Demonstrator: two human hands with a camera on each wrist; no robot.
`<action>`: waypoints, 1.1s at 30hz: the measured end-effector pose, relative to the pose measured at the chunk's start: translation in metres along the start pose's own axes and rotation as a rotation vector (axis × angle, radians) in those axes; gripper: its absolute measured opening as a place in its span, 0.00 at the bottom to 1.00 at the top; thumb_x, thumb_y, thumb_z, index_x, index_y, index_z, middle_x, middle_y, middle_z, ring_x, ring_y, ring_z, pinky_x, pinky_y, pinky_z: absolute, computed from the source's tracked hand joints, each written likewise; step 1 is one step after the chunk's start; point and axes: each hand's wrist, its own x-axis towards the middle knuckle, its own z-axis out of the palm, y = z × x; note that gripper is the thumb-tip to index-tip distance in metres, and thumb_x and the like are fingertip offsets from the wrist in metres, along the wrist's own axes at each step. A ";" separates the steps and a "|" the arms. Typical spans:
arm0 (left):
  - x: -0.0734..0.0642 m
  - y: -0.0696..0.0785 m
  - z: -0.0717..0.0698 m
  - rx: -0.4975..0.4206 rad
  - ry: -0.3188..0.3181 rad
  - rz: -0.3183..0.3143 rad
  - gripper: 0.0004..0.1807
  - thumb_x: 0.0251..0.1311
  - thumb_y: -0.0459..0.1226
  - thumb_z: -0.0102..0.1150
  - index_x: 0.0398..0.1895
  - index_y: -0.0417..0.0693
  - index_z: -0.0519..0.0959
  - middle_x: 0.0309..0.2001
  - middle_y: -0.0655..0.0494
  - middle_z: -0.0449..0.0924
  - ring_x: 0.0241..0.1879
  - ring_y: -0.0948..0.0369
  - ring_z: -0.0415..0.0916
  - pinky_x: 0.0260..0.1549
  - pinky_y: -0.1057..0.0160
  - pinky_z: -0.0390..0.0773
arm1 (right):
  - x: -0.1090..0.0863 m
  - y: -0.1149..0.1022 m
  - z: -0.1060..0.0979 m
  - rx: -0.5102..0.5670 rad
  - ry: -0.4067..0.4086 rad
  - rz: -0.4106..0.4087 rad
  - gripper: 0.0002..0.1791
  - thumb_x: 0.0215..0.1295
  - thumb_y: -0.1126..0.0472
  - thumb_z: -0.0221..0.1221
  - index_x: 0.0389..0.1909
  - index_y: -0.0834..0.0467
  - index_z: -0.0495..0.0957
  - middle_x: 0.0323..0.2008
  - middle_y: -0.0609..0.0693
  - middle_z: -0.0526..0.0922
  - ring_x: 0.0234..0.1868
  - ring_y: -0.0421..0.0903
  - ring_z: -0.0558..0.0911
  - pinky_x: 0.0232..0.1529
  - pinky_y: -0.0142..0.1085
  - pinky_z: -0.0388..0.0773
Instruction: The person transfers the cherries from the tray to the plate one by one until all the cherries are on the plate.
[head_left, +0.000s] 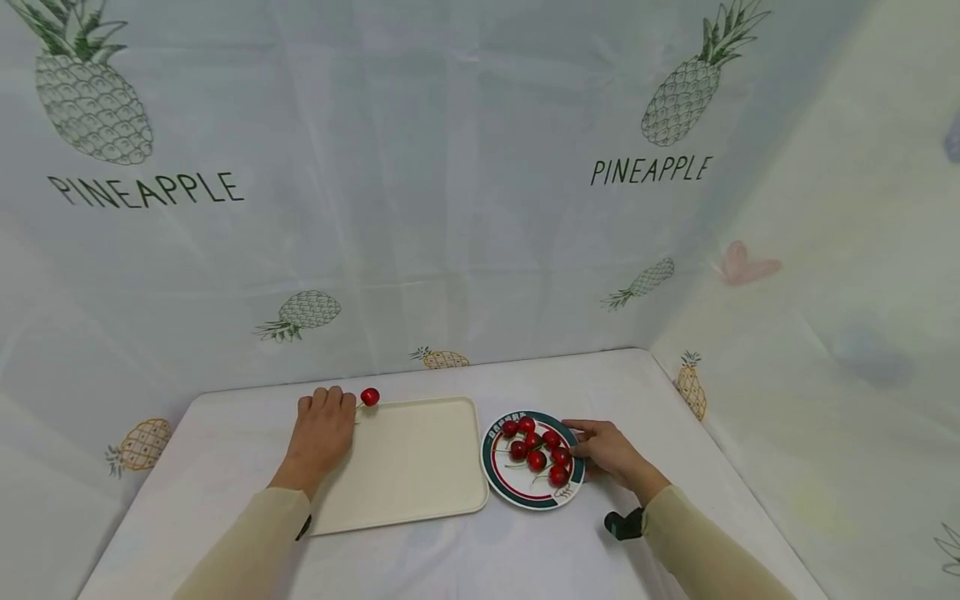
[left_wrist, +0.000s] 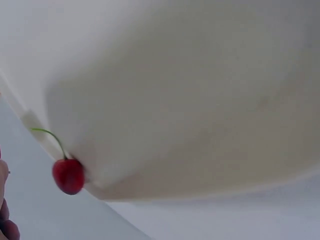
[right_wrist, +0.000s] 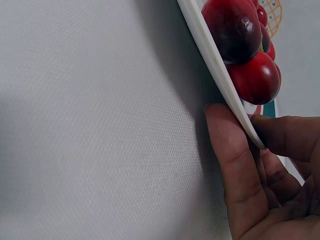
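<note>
My left hand [head_left: 326,433] reaches over the left side of a cream tray [head_left: 412,462], fingers bent down near its far left corner. Right of those fingers a red cherry [head_left: 370,397] lies at the tray's far edge. Closer up, the left wrist view has a stemmed cherry [left_wrist: 68,176] at the tray corner; a red sliver of a second one shows at my fingertips [left_wrist: 2,172], mostly out of frame. With thumb above and a finger below, my right hand [head_left: 611,454] pinches the right rim of a green-banded plate [head_left: 531,502] holding several cherries [right_wrist: 257,77].
A white cloth [head_left: 420,567] covers the table, whose back edge meets a hanging curtain [head_left: 420,208] printed with pineapples. The plate stands close to the tray's right side. Below my right wrist is a black strapped device [head_left: 624,524].
</note>
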 end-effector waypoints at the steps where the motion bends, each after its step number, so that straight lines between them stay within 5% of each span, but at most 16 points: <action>1: 0.000 0.001 -0.001 0.000 0.001 0.003 0.07 0.76 0.33 0.49 0.37 0.39 0.67 0.34 0.47 0.62 0.38 0.46 0.59 0.41 0.45 0.62 | 0.000 0.001 0.000 0.003 -0.001 0.003 0.30 0.69 0.69 0.64 0.72 0.57 0.76 0.56 0.62 0.81 0.34 0.50 0.83 0.30 0.40 0.85; 9: 0.008 0.020 -0.018 -0.020 0.041 0.029 0.07 0.75 0.30 0.51 0.36 0.39 0.68 0.34 0.47 0.63 0.37 0.46 0.60 0.41 0.45 0.63 | 0.004 0.002 -0.002 0.001 -0.011 -0.003 0.29 0.69 0.68 0.64 0.72 0.56 0.76 0.51 0.60 0.80 0.33 0.50 0.82 0.29 0.39 0.84; 20: 0.013 0.062 -0.024 -0.055 0.085 0.097 0.09 0.73 0.35 0.58 0.37 0.42 0.70 0.34 0.49 0.65 0.37 0.49 0.62 0.40 0.49 0.64 | 0.002 0.003 -0.003 0.002 -0.025 -0.012 0.30 0.69 0.68 0.65 0.72 0.57 0.75 0.52 0.61 0.81 0.35 0.50 0.83 0.30 0.41 0.85; 33: 0.017 0.113 -0.041 -0.130 0.058 0.201 0.09 0.75 0.37 0.58 0.36 0.47 0.70 0.33 0.54 0.64 0.36 0.54 0.57 0.40 0.55 0.60 | 0.001 0.003 -0.003 0.015 -0.042 -0.010 0.30 0.70 0.68 0.64 0.73 0.57 0.74 0.54 0.61 0.81 0.35 0.50 0.83 0.29 0.41 0.85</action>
